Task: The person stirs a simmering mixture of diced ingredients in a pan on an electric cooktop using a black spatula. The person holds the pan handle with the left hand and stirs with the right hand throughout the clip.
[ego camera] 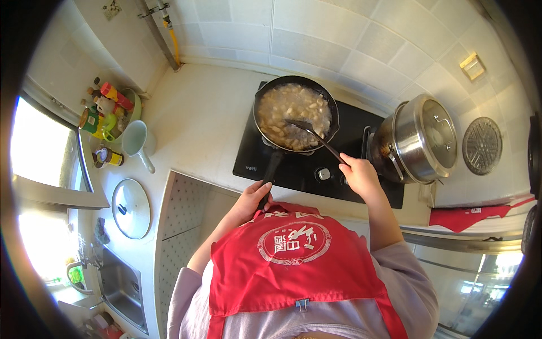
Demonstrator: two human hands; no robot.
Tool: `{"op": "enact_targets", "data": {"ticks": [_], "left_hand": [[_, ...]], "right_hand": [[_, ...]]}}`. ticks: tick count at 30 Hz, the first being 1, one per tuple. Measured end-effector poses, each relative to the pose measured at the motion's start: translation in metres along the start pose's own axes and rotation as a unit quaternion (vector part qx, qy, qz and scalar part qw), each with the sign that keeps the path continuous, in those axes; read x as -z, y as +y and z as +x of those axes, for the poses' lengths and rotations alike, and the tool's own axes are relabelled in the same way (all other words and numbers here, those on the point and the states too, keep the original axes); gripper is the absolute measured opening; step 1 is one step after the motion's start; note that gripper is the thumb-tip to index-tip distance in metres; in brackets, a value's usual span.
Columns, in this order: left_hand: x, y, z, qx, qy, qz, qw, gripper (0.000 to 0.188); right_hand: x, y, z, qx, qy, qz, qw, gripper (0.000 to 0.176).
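A dark frying pan (335, 111) rests on the left burner of a black gas hob (292, 176). Pale chunks of food (292, 104) in bubbling liquid fill it. My left hand (254, 199) is closed around the pan's handle (273, 167), which points toward me. A dark spatula (324, 142) is held by its shaft in my right hand (359, 171), and its blade dips into the food near the middle of the pan. The burner beneath the pan is mostly hidden.
Steel pots (419, 144) with a glass lid are stacked at the hob's right. Leftward on the counter lie a glass pan lid (131, 208), a pale green ladle (134, 137), a jar (112, 157) and a basin of bottles (136, 106). A sink (123, 288) is at lower left.
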State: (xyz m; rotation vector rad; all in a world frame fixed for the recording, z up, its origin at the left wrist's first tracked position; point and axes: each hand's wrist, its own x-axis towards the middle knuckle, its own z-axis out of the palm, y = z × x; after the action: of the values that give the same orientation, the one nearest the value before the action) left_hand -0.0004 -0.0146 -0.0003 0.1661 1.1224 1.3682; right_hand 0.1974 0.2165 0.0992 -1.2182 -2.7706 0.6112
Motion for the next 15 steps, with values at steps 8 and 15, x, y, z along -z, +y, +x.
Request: {"op": "enact_targets", "data": {"ticks": [8, 15], "left_hand": [[-0.002, 0.001, -0.002, -0.011, 0.002, 0.014, 1.000, 0.028], [-0.003, 0.003, -0.004, -0.006, -0.001, 0.006, 1.000, 0.028]], "right_hand": [[0.093, 0.000, -0.034, 0.033, -0.041, -0.032, 0.998, 0.031], [0.111, -0.012, -0.004, 0.087, -0.114, -0.178, 0.974, 0.032]]}}
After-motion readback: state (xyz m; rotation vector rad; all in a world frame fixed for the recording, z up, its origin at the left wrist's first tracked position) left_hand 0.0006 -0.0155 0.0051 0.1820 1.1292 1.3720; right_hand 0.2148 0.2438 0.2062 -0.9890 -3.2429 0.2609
